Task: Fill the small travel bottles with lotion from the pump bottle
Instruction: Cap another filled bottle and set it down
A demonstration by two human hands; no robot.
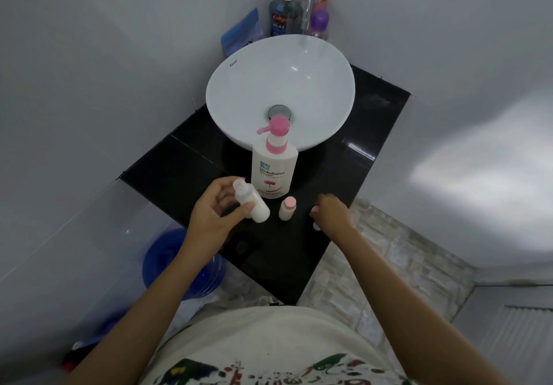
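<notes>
The white pump bottle (273, 172) with a pink pump head stands upright on the black counter (344, 175), just in front of the sink. My left hand (214, 208) grips a small white travel bottle (251, 202), tilted, its open neck pointing up and left, with no cap on it. A second small travel bottle (286, 208) with a pink cap stands upright right of it. My right hand (332, 212) rests low on the counter with fingers curled; a small pink piece, perhaps a cap (314, 211), shows at its fingertips, and a small white object (316, 225) lies under the hand.
A white basin sink (323, 64) fills the back of the counter, with a chrome tap (309, 1) above it. Mouthwash (282, 13), a purple-capped bottle (319, 23) and a blue pouch (242, 31) stand behind. A blue bucket (176, 262) sits on the floor at the left.
</notes>
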